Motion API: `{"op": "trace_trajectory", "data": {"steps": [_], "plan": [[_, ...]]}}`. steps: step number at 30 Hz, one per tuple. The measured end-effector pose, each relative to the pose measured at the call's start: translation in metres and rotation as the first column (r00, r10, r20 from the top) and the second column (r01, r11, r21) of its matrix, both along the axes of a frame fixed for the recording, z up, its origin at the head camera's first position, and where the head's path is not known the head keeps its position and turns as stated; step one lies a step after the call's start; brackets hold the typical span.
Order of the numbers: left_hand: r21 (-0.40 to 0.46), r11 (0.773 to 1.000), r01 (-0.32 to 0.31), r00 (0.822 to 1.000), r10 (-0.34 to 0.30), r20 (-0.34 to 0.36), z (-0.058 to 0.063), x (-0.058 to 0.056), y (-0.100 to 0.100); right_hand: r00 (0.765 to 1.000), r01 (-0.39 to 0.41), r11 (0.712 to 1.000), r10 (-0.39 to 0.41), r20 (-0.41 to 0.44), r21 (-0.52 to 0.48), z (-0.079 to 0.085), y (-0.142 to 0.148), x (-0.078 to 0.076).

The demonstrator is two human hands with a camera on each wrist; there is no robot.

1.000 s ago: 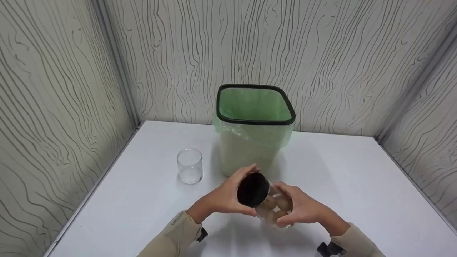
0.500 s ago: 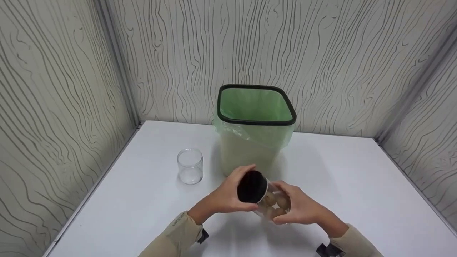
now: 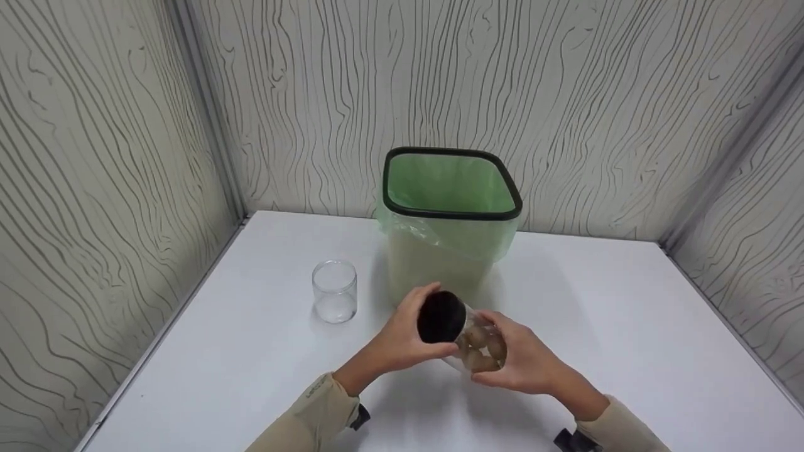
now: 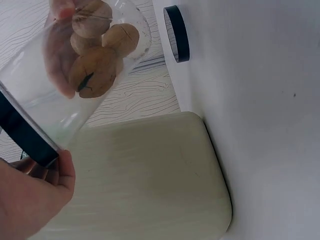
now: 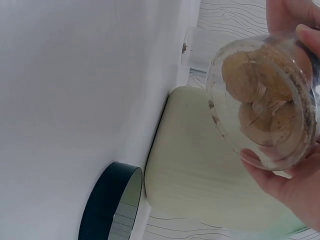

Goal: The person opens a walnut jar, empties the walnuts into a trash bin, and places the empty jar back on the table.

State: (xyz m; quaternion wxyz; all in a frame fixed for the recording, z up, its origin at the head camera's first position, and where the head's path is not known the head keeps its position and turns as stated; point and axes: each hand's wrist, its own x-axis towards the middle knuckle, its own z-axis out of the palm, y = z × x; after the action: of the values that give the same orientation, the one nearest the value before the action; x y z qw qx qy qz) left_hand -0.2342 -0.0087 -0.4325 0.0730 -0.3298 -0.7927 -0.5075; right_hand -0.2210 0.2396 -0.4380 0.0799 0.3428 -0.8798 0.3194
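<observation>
In the head view a clear jar (image 3: 468,320) with a black lid (image 3: 441,317) is held tilted in front of the bin. Several round, brown, walnut-like balls (image 3: 480,348) lie inside it. My left hand (image 3: 399,339) grips the lid, thumb and fingers spread round its side. My right hand (image 3: 527,358) holds the jar near its base. The left wrist view shows the balls (image 4: 95,65) at the jar's far end. The jar's round bottom (image 5: 262,105) faces the camera in the right wrist view.
Behind the hands stands a bin (image 3: 440,251) with a green liner and black rim. An uncovered clear glass container (image 3: 335,292) stands left of it on the white table (image 3: 251,376). A dark ring-shaped thing (image 5: 112,200), its kind unclear, appears in the wrist views. Patterned walls enclose the table.
Both hands have lifted the jar a little, away from me. The lid has shifted slightly left and stays on. The balls are still inside.
</observation>
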Motion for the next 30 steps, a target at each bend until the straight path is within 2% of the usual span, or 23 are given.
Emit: {"op": "trace_trajectory", "data": {"steps": [5,9,11,14,17,20,24,30], "plan": [[-0.034,0.998,-0.044,0.996,0.047,0.078,0.0,0.002,0.002,0.998,0.022,1.0,-0.021,-0.054,0.015,-0.003,0.0,-0.001],[-0.068,0.997,-0.021,0.993,0.029,0.118,0.0,0.003,0.001,1.0,-0.015,1.0,0.015,0.023,-0.014,-0.003,0.004,-0.002],[-0.059,0.998,0.021,0.993,-0.015,0.116,0.0,0.003,-0.002,0.994,-0.055,0.998,0.059,0.088,-0.041,-0.002,0.006,-0.003],[-0.025,0.992,0.125,0.99,-0.123,0.07,0.001,0.0,-0.005,0.974,-0.133,0.988,0.144,0.177,-0.077,-0.001,0.011,-0.006],[-0.018,0.972,0.233,0.972,-0.233,0.009,0.002,-0.002,-0.009,0.946,-0.206,0.973,0.225,0.233,-0.104,-0.001,0.013,-0.007],[-0.062,0.957,0.283,0.958,-0.285,-0.024,0.004,-0.003,-0.011,0.926,-0.249,0.96,0.275,0.258,-0.129,-0.002,0.013,-0.008],[-0.116,0.956,0.271,0.96,-0.277,-0.041,0.004,-0.002,-0.012,0.923,-0.257,0.956,0.285,0.259,-0.138,-0.004,0.013,-0.007],[-0.111,0.97,0.215,0.971,-0.224,-0.077,0.004,-0.001,-0.011,0.939,-0.235,0.965,0.256,0.23,-0.114,-0.003,0.011,-0.006]]}}
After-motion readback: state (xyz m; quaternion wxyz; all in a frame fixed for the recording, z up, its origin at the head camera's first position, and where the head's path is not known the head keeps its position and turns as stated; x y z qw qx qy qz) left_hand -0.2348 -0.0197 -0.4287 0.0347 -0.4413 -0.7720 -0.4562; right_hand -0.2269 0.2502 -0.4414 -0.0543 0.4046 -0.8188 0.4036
